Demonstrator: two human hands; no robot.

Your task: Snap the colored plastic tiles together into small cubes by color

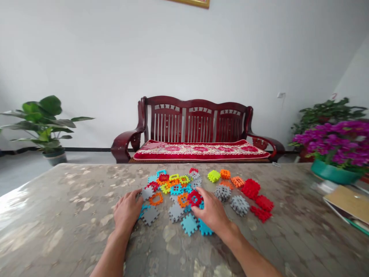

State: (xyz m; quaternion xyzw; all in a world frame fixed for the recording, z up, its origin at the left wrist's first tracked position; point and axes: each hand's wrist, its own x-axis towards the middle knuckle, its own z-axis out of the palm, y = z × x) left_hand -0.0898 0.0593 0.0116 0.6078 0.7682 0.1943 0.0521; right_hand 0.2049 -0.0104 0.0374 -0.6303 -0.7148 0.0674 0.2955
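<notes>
My left hand [127,211] is closed at the left of the pile, thumb and forefinger at the edge of a grey square interlocking tile [148,193]. Between the thumb and forefinger of my right hand [212,212] is a red window tile [194,198], over the pile's right part. An orange frame tile [156,199] lies between the hands, beside an orange window tile [183,200]. Closer to me are a dark grey tile [150,215], another grey tile [175,212] and a light blue tile [189,224]. A blue tile [205,227] is partly under my right hand.
Sorted stacks stand on the right: grey tiles [240,205], red tiles [250,188], orange tiles [225,174] and yellow-green tiles [213,176]. A flower pot [336,173] and a brown notebook [350,202] occupy the table's right side. Behind the table [72,231] stands a wooden bench [198,119].
</notes>
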